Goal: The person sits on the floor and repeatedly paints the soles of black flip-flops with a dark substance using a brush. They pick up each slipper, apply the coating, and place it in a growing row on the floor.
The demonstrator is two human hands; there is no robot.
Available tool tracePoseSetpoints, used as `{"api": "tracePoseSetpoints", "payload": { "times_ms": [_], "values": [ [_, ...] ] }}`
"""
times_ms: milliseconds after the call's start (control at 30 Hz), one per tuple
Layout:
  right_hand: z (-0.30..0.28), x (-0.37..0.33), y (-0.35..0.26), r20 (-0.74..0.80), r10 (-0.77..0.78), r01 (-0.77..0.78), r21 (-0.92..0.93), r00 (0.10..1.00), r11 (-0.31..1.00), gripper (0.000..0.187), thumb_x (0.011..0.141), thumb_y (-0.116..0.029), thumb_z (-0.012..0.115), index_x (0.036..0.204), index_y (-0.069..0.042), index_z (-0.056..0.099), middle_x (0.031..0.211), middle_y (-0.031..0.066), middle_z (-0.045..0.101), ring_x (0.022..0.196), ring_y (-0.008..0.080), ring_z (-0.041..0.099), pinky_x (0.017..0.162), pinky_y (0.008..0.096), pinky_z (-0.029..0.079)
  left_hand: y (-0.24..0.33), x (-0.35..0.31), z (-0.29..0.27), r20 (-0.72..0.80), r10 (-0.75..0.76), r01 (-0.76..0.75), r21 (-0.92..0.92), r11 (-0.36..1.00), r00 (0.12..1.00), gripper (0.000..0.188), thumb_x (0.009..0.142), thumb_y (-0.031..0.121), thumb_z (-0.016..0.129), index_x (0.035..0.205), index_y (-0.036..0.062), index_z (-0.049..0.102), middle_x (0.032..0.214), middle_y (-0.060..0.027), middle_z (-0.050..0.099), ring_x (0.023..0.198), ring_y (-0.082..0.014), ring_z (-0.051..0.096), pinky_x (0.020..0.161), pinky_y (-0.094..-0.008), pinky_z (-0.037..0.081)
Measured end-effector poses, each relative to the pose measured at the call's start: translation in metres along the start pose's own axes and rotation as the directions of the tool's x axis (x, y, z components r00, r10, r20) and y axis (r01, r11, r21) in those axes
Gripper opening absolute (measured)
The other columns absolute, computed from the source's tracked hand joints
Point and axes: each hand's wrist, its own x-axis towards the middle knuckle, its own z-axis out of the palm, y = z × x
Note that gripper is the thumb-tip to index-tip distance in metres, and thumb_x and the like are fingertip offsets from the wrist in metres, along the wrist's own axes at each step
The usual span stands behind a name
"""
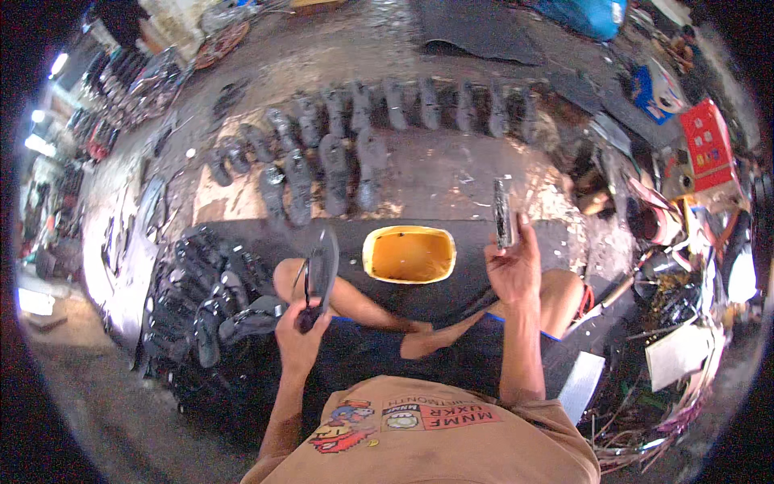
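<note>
My left hand (300, 329) is closed around the heel end of a dark flip-flop (325, 266), held upright with its strap facing left. To the right, my right hand (516, 270) grips a narrow brush-like tool (501, 211), black and shiny with a pale edge, pointing away from me. Its exact kind cannot be made out. Between the hands, a yellow tub (368, 256) sits on a dark mat, with amber stuff and dark specks inside. Beyond it, dark soles (334, 173) lie in rows on a brown board. Neither hand touches the tub.
A heap of dark flip-flops (211, 310) lies by my left knee. My crossed legs (371, 305) are close behind the tub. At right are a red box (708, 149), a white panel (679, 355) and scattered scraps. A dark sheet (476, 32) lies on the far floor.
</note>
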Motion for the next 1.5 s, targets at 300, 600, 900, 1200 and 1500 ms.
{"api": "tracePoseSetpoints", "payload": {
  "times_ms": [300, 600, 900, 1200, 1500],
  "values": [
    [0.092, -0.005, 0.045, 0.293, -0.506, 0.568, -0.598, 0.811, 0.565, 0.028, 0.092, -0.025, 0.079, 0.108, -0.003, 0.075, 0.094, 0.0049, 0.075, 0.084, 0.0125, 0.068, 0.073, 0.0273, 0.053, 0.054, 0.014, 0.072, 0.268, -0.019, 0.265, -0.934, 0.241, 0.963, 0.065, 0.101, 0.049, 0.052, 0.14, -0.003, 0.05, 0.123, -0.0176, 0.067, 0.099, -0.0265, 0.072, 0.077, -0.0343, 0.063],
    [0.09, -0.031, 0.065, 0.409, -0.346, 0.53, -0.729, 0.844, 0.432, 0.031, 0.085, -0.021, 0.084, 0.106, -0.001, 0.073, 0.096, 0.0068, 0.075, 0.084, 0.0135, 0.067, 0.075, 0.032, 0.054, 0.066, 0.016, 0.08, 0.29, 0.232, 0.265, -0.955, 0.133, 0.929, 0.058, 0.098, 0.042, 0.057, 0.136, -0.0019, 0.054, 0.116, -0.0185, 0.068, 0.102, -0.0263, 0.069, 0.092, -0.0365, 0.056],
    [0.11, -0.013, 0.048, 0.416, -0.55, 0.612, -0.755, 0.724, 0.234, 0.031, 0.083, -0.02, 0.087, 0.081, -0.003, 0.062, 0.074, -0.0036, 0.059, 0.069, 0.0073, 0.051, 0.059, 0.0278, 0.042, 0.057, 0.018, 0.079, 0.336, 0.185, 0.255, -0.898, 0.36, 0.924, 0.074, 0.092, 0.054, 0.056, 0.141, -0.0007, 0.05, 0.127, -0.0169, 0.064, 0.108, -0.0288, 0.065, 0.092, -0.0415, 0.053],
    [0.101, -0.068, 0.077, 0.534, -0.408, 0.643, -0.738, 0.741, 0.203, 0.034, 0.078, -0.029, 0.09, 0.097, -0.005, 0.074, 0.092, 0.0127, 0.073, 0.081, 0.0285, 0.07, 0.074, 0.041, 0.054, 0.08, 0.063, 0.103, 0.2, 0.3, 0.208, -0.978, 0.004, 0.933, 0.061, 0.108, 0.058, 0.038, 0.142, 0.0109, 0.057, 0.131, -0.0101, 0.067, 0.115, -0.0263, 0.066, 0.102, -0.043, 0.053],
    [0.093, -0.062, 0.074, 0.683, -0.503, 0.802, -0.596, 0.53, 0.037, 0.034, 0.082, -0.028, 0.087, 0.096, 0.0, 0.073, 0.076, 0.0148, 0.073, 0.064, 0.0256, 0.069, 0.06, 0.0403, 0.054, 0.094, 0.062, 0.102, 0.233, 0.21, 0.231, -0.972, 0.032, 0.95, 0.061, 0.108, 0.054, 0.038, 0.146, 0.0078, 0.052, 0.139, -0.0122, 0.063, 0.125, -0.0268, 0.062, 0.109, -0.0449, 0.049]
  ]
}}
